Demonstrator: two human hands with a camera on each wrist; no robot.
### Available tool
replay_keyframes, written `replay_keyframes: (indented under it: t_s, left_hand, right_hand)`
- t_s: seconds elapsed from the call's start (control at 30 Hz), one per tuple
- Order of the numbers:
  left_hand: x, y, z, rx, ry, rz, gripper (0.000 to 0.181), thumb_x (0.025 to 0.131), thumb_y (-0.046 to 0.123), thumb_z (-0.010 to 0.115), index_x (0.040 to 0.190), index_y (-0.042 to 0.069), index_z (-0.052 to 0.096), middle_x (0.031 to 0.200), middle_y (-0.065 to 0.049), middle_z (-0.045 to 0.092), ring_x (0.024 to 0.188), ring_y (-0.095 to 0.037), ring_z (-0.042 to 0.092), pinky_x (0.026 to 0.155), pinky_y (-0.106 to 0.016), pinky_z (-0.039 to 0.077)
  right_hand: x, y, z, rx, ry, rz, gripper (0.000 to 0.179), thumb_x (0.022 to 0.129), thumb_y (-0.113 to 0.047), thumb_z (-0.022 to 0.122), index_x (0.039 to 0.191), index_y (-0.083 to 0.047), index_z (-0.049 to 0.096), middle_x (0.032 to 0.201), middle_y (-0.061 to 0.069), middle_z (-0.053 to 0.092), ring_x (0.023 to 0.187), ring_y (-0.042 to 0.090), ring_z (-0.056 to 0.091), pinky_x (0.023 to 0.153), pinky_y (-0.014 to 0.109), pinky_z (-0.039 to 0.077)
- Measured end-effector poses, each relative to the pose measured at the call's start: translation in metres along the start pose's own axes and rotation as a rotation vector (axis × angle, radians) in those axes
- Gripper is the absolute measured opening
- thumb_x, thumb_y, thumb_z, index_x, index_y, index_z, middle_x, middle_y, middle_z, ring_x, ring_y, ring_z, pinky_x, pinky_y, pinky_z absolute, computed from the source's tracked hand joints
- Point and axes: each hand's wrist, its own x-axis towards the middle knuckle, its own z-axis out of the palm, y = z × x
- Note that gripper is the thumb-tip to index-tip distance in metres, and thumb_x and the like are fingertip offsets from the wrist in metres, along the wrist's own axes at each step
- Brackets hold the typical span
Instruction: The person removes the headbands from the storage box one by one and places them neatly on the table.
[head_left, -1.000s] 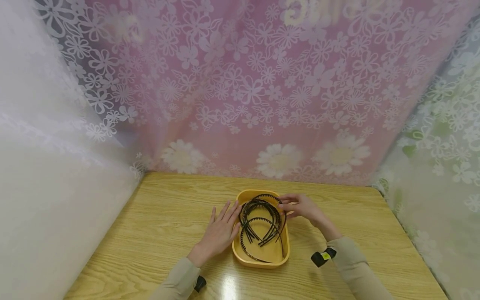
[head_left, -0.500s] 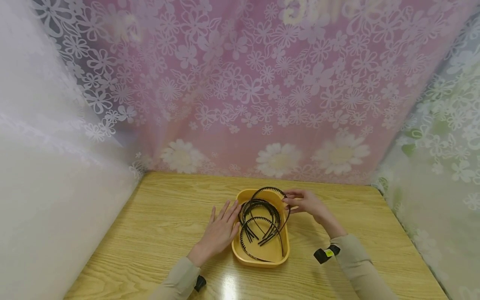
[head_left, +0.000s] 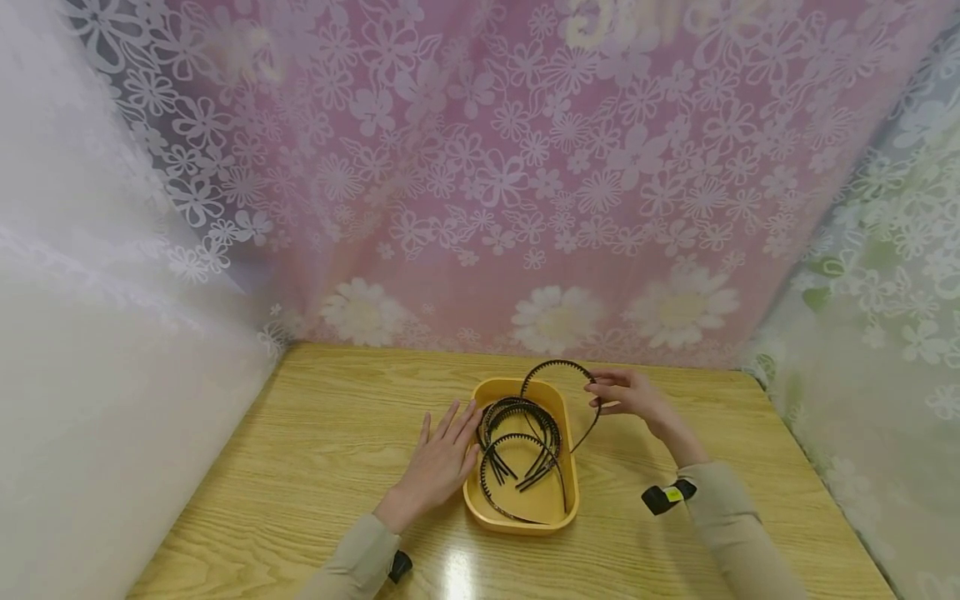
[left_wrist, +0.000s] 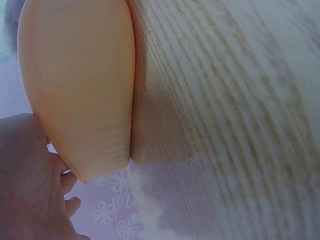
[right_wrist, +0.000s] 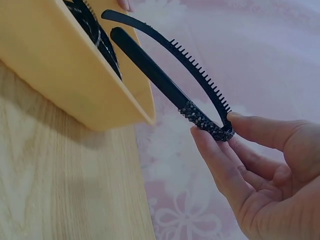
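Note:
A black toothed headband (head_left: pixel 558 363), studded with dark sparkling stones in the right wrist view, is pinched between the thumb and fingers of my right hand (head_left: pixel 633 398). It hangs over the far right rim of a yellow plastic bin (head_left: pixel 525 527), its free ends toward the bin. Several more black headbands (head_left: pixel 517 408) lie overlapping inside, one (head_left: pixel 483 479) apart toward the near end. My left hand (head_left: pixel 438 462) rests with straight, spread fingers against the bin's left rim. From the left wrist view, the bin's outer wall (left_wrist: pixel 80 90) fills much of the picture beside that palm.
The bin stands on a wood-grain table (head_left: pixel 337 467). Behind the table hangs a pink flowered curtain (head_left: pixel 465 208), with a white sheet (head_left: pixel 112 333) at the left and a pale flowered one (head_left: pixel 885 350) at the right.
My right hand has lifted the pinched headband out from the pile, moving it up and to the right past the bin's rim. The left hand and the bin have stayed in place.

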Motion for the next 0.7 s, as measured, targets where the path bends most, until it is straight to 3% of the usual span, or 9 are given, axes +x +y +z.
replay_keyframes:
  t_s: [0.7]
  left_hand:
    - [0.001, -0.002, 0.002, 0.023, -0.005, 0.002, 0.056, 0.109, 0.03, 0.043, 0.161, 0.01, 0.031, 0.167, -0.007, 0.025, 0.154, -0.034, 0.019, 0.119, -0.068, 0.015]
  right_hand:
    - [-0.009, 0.025, -0.054, -0.005, 0.075, 0.014, 0.063, 0.108, -0.021, 0.052, 0.154, 0.014, 0.026, 0.145, 0.04, 0.043, 0.098, 0.005, 0.071, 0.096, 0.044, 0.055]
